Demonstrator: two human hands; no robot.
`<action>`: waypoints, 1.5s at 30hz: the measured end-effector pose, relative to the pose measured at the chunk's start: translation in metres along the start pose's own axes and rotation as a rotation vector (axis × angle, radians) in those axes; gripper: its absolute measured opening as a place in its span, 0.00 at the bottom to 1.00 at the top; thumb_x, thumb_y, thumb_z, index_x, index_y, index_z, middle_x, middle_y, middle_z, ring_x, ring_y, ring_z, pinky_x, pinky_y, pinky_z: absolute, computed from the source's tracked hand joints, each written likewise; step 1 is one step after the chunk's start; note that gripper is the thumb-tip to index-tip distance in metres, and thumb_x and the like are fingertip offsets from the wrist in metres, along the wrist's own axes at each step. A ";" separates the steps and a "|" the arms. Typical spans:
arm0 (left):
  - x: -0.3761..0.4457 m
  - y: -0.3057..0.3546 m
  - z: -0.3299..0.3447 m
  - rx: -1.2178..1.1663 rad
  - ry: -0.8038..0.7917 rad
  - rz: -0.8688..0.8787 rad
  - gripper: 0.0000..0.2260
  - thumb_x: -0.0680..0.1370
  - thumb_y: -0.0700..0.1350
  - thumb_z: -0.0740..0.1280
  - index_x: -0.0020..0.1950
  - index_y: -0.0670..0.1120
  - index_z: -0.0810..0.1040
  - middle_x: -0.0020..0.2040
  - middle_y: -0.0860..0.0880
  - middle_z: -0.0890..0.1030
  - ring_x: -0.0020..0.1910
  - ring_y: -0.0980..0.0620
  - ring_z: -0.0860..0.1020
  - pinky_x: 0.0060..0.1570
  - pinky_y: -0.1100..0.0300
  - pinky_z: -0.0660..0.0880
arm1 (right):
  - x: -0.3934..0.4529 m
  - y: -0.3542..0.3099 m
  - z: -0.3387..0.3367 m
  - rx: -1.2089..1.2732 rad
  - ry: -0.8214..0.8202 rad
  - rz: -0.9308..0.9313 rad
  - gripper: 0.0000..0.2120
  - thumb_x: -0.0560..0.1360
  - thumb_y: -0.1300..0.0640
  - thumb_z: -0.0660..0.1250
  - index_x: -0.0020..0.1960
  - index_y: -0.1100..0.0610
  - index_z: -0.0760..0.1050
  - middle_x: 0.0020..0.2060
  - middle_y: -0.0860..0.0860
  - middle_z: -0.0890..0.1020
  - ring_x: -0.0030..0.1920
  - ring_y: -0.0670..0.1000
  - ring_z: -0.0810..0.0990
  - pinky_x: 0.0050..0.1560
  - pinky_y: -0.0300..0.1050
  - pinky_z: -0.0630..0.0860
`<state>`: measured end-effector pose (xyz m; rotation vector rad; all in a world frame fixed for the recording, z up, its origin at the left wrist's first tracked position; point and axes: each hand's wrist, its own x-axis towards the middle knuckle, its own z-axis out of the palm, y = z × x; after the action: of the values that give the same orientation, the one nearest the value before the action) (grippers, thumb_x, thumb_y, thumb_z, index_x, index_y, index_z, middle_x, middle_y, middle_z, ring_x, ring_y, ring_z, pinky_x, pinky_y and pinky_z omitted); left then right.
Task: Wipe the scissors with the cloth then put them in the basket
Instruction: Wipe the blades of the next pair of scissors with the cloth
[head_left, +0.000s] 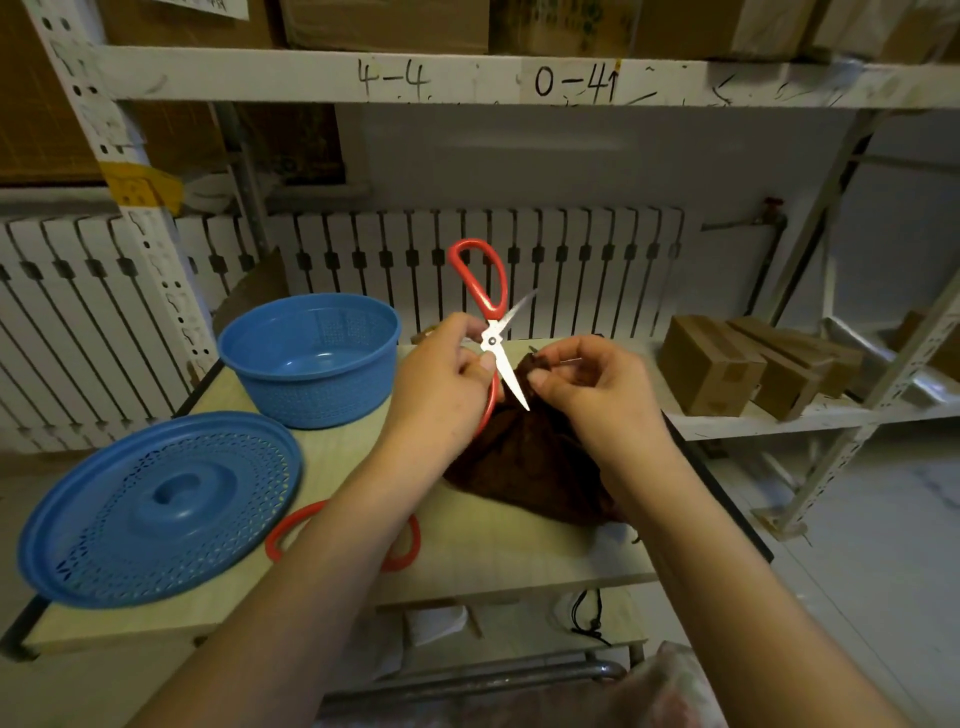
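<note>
I see a pale wooden tabletop (498, 551). A round blue plastic basket (310, 358) sits on it; nearer me lies its perforated blue lid (161, 506), right of the basket a crumpled dark brown cloth (530, 467), and beside the lid red loop handles (402, 551).

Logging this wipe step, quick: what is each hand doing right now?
Left hand: grips the open scissors near the pivot.
Right hand: pinches the brown cloth against a blade.
</note>
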<state>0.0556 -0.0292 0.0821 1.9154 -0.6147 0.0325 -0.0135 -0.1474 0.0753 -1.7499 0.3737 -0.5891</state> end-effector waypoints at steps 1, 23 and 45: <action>-0.001 0.001 0.001 0.019 -0.013 0.012 0.08 0.81 0.42 0.62 0.58 0.52 0.73 0.37 0.51 0.81 0.31 0.59 0.74 0.32 0.66 0.68 | 0.000 -0.001 0.002 0.021 -0.004 -0.001 0.05 0.75 0.62 0.70 0.47 0.52 0.79 0.34 0.49 0.83 0.38 0.45 0.83 0.43 0.40 0.80; -0.006 -0.003 0.014 -0.086 0.091 -0.093 0.09 0.81 0.42 0.62 0.60 0.51 0.74 0.37 0.52 0.79 0.33 0.59 0.75 0.29 0.70 0.67 | -0.011 0.010 0.005 -0.105 -0.002 0.043 0.07 0.73 0.65 0.71 0.44 0.54 0.77 0.34 0.52 0.79 0.37 0.52 0.80 0.44 0.48 0.81; -0.003 0.001 0.005 -0.001 0.051 -0.107 0.09 0.81 0.42 0.62 0.59 0.52 0.72 0.37 0.48 0.79 0.32 0.57 0.73 0.31 0.65 0.66 | -0.011 0.002 0.010 -0.742 0.022 -0.507 0.07 0.74 0.62 0.70 0.50 0.54 0.84 0.42 0.48 0.79 0.43 0.46 0.74 0.47 0.38 0.72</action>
<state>0.0516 -0.0332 0.0800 1.9378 -0.4775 0.0128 -0.0166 -0.1346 0.0692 -2.5878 0.1602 -0.9029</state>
